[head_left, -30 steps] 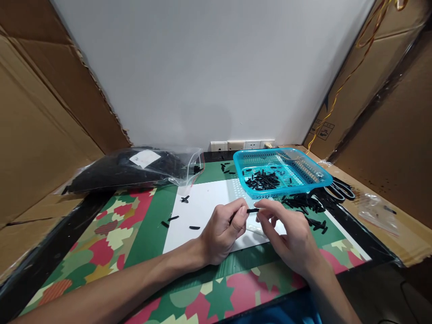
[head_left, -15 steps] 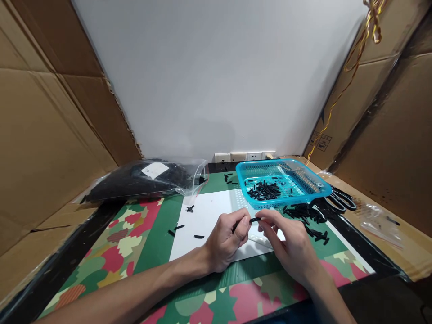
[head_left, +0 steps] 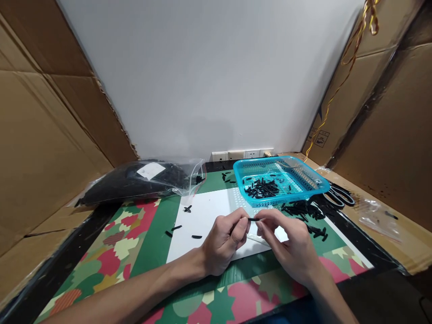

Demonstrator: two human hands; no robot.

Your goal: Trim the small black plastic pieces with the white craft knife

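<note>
My left hand [head_left: 224,243] and my right hand [head_left: 290,245] meet over a white sheet [head_left: 205,216] on the patterned mat. Between their fingertips they pinch one small black stick-shaped piece [head_left: 254,219], held level just above the sheet. A few loose black pieces [head_left: 195,236] lie on the sheet to the left of my left hand. Behind my hands stands a blue plastic basket [head_left: 317,185] with several black pieces [head_left: 261,188] in it. A heap of the same black pieces [head_left: 302,209] lies on the mat right of my hands.
A clear bag full of black parts [head_left: 141,179] lies at the back left. Black-handled scissors [head_left: 339,194] rest right of the basket, a small clear bag [head_left: 378,213] beyond them. Cardboard walls stand on both sides; wall sockets [head_left: 241,154] sit behind the basket.
My hands have kept their pinch on the black piece with only small finger shifts. The view moved up, then down a little.
</note>
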